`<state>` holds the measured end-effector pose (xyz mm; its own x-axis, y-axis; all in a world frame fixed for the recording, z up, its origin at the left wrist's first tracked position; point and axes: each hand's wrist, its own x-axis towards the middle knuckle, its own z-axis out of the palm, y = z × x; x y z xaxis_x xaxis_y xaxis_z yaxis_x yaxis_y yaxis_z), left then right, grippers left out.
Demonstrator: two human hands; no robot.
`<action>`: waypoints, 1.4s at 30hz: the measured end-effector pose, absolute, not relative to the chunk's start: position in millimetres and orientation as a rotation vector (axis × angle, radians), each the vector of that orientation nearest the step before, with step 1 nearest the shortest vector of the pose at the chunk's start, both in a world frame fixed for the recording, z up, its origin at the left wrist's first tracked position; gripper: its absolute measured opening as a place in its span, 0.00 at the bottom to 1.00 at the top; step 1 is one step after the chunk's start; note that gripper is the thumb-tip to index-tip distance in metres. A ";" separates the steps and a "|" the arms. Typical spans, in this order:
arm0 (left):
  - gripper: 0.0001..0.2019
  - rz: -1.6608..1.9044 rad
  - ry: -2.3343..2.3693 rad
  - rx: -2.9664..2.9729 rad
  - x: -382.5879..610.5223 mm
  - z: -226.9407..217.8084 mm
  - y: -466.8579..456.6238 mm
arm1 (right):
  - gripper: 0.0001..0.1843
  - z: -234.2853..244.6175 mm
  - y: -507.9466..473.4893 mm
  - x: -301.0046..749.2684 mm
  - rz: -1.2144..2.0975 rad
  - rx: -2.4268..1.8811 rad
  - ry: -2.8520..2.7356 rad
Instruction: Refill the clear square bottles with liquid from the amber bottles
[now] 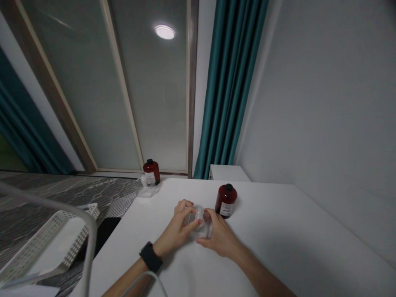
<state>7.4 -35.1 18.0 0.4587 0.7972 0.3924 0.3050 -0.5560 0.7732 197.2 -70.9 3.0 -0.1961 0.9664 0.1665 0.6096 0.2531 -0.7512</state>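
Between my hands, over the white table point(173, 268), is a clear plastic package point(201, 227) with a rounded whitish part at its top; its exact kind is hard to make out. My left hand point(182, 222), with a dark watch on the wrist, curls its fingers around the package's left side. On the other side my right hand point(219, 235) grips it between thumb and fingers. Just beyond the right hand stands a dark red bottle point(223, 198) with a black cap and a white label, upright.
At the table's far left corner a second red bottle point(151, 171) stands beside another clear plastic package point(147, 190) with a whitish part. A white perforated basket point(66, 255) lies lower left, behind a blurred grey bar point(91, 243). A pale cable point(151, 274) crosses near my left forearm.
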 end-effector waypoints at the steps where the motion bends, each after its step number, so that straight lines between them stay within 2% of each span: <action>1: 0.07 1.036 0.937 2.065 8.4 16.8 -34.6 | 0.40 2.3 -70.6 197.0 0.719 -1.432 -1.893; 9: 0.11 1.011 0.872 2.103 -4.4 20.4 -22.0 | 0.43 -2.3 -65.0 200.9 0.732 -1.414 -1.898; 15: 0.27 0.798 0.894 2.220 -21.4 19.6 -12.9 | 0.42 -1.9 -61.9 205.1 0.748 -1.410 -1.917; 20: 0.24 0.765 0.906 2.163 -21.3 17.1 -14.5 | 0.42 6.9 -63.2 210.2 0.800 -1.326 -1.936; 24: 0.23 0.767 0.909 2.113 -19.3 17.9 -16.9 | 0.33 10.2 -64.9 213.4 0.752 -1.190 -1.876; 27: 0.23 0.759 0.895 2.087 -16.4 16.7 -18.8 | 0.30 7.7 -64.2 211.0 0.703 -1.159 -1.787; 42: 0.24 0.772 0.827 2.001 -7.4 16.5 -22.7 | 0.30 4.1 -62.7 210.6 0.635 -1.161 -1.736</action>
